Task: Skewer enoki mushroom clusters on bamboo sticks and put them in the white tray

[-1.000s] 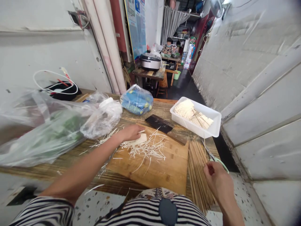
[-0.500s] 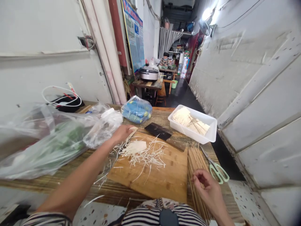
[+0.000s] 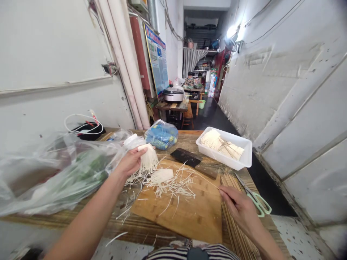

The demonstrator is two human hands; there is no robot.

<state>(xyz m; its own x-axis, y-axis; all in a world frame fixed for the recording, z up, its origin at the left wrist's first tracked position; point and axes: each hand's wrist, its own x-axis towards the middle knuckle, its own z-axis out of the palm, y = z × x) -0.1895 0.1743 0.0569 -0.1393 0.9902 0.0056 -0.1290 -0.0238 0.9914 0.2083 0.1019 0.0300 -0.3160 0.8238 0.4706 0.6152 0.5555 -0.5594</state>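
Observation:
My left hand is closed around a flat bunch of enoki mushrooms, its thin stems fanning downward over the board's far left corner. Between the fingertips of my right hand is a thin bamboo skewer, pointing left across the wooden cutting board. On that board lie another cut piece of enoki and many loose strands. A dark cleaver rests along the board's far edge. Below and beside my right hand is a pile of skewers.
A white plastic tub with skewered enoki stands at the far right. Green-handled scissors lie right of the skewers. Plastic bags with greens cover the left side. A blue bagged bundle sits behind the board. A person sits far back.
My left hand has lifted the enoki bunch, which now shows fanned out. My right hand has moved up from the skewer pile with one skewer pinched in it. The view has tilted up slightly.

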